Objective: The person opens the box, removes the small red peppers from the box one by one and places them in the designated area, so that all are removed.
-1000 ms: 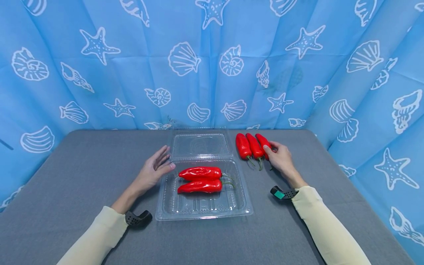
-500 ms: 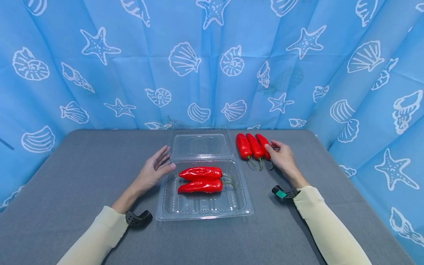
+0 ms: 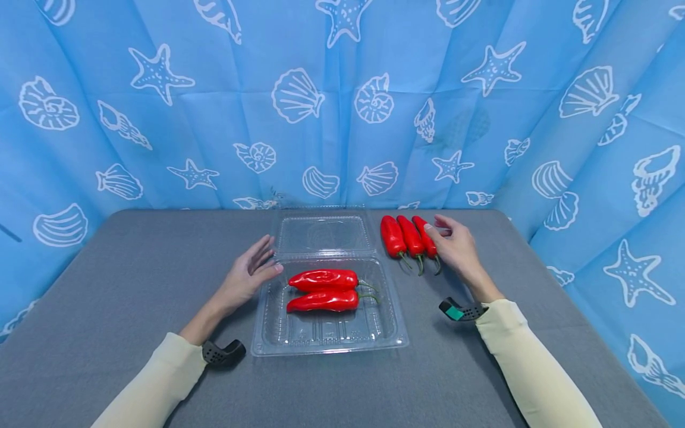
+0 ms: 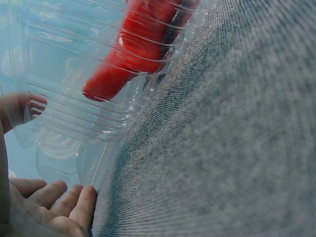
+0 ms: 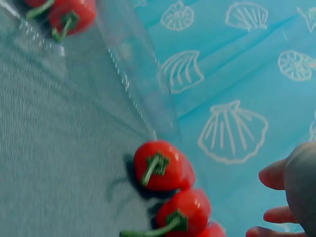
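Your right hand [image 3: 455, 244] has just shifted slightly toward twelve o'clock, fingers loosely spread, leaving the outermost red pepper [image 3: 430, 245] apparently ungripped on the table [image 3: 160, 267] at the clear box [image 3: 329, 351]'s two o'clock, your relaxed left hand [image 3: 247, 273] empty at its ten.

From seven o'clock in the head view, the left forearm [image 3: 155, 380] brings the left hand [image 3: 247, 273] toward one o'clock, palm half-turned, fingers loosely extended. The right forearm [image 3: 535, 365] slants from five; the right hand [image 3: 455, 245] points toward eleven, relaxed, its contact hard to judge.
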